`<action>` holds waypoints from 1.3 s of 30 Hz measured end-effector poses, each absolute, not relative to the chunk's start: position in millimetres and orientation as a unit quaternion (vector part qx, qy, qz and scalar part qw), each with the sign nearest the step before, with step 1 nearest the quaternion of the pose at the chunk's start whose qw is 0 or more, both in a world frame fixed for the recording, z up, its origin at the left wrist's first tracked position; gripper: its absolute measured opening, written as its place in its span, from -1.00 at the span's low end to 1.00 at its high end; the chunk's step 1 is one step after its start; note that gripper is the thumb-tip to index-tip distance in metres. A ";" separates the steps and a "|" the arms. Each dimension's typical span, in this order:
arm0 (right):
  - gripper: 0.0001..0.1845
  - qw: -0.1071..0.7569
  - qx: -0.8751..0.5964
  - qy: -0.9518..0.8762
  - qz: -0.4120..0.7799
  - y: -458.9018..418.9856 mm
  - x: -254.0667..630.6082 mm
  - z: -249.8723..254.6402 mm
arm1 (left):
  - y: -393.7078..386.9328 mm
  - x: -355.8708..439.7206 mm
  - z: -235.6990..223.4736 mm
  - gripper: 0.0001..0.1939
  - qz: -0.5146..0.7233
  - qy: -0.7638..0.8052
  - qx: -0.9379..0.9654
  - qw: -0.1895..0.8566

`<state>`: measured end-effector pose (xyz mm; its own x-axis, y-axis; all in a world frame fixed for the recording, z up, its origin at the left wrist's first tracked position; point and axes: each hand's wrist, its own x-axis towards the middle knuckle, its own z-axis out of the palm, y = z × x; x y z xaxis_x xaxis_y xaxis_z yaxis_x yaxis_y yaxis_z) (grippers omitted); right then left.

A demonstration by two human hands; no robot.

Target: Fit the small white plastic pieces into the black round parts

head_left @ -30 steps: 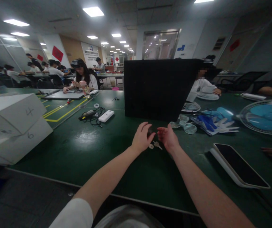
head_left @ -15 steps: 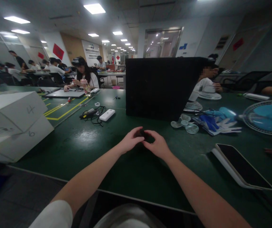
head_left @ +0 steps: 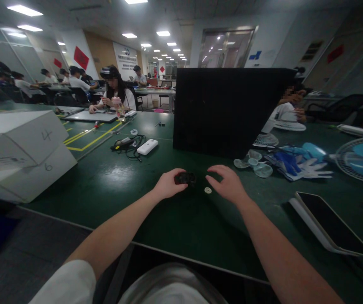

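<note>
Between the thumb and fingers of my left hand (head_left: 170,183) is a small dark device (head_left: 186,179); its exact kind is too dim to make out. My right hand (head_left: 226,182) is apart from it, thumb and fingers spread with nothing between them. Just left of the right thumb, a small pale round disc (head_left: 208,190) with a dark centre shows against the green table (head_left: 169,223). Past my right hand lies a clear fan blade (head_left: 253,163) with rounded petals.
A large black box (head_left: 228,112) stands ahead. White boxes (head_left: 20,147) are stacked left. A white power bank (head_left: 147,147) lies beside tangled cables (head_left: 127,145). To the right are gloves (head_left: 295,164), a phone (head_left: 333,221) and a blue fan (head_left: 361,158). A person (head_left: 118,93) sits across.
My right hand has come off the dark device and moved right, its fingers opening. The pale disc now shows between the hands. My left hand keeps the device. The view has shifted slightly.
</note>
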<state>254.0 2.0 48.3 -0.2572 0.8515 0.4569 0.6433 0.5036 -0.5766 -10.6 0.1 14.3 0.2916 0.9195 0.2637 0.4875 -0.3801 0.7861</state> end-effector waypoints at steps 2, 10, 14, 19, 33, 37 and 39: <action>-0.75 0.271 -0.513 -0.806 0.118 4.9 262.1 55.2 | -0.4 -11.6 15.6 -0.44 0.364 0.489 0.735 0.298; -0.89 0.008 -0.532 -0.843 0.077 -2.3 253.2 49.2 | -2.5 -10.6 14.3 -0.42 0.343 0.489 0.757 0.264; -0.92 0.049 -0.532 -0.843 0.053 -3.9 249.6 48.3 | -3.5 -10.9 13.8 -0.42 0.323 0.485 0.776 0.243; -0.89 0.236 -0.447 -0.862 0.036 -15.5 231.4 56.0 | -5.8 -5.7 10.3 -0.41 0.324 0.482 0.770 0.264; -0.88 0.331 -0.372 -0.866 0.046 -13.2 216.3 27.0 | -2.0 -1.7 1.8 -0.44 0.340 0.429 0.773 0.322; -0.85 0.307 -0.368 -0.877 0.041 -14.7 218.0 31.1 | -1.4 -2.5 0.7 -0.44 0.334 0.419 0.776 0.332; -0.85 0.291 -0.370 -0.882 0.032 -16.6 220.5 33.3 | -0.6 -2.9 0.8 -0.44 0.333 0.418 0.776 0.334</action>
<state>220.5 -16.6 33.3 -0.5572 0.6712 0.4889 0.6337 0.7242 -0.2720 -2.9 -0.6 0.8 0.4293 0.8715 0.2371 0.4268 -0.4271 0.7971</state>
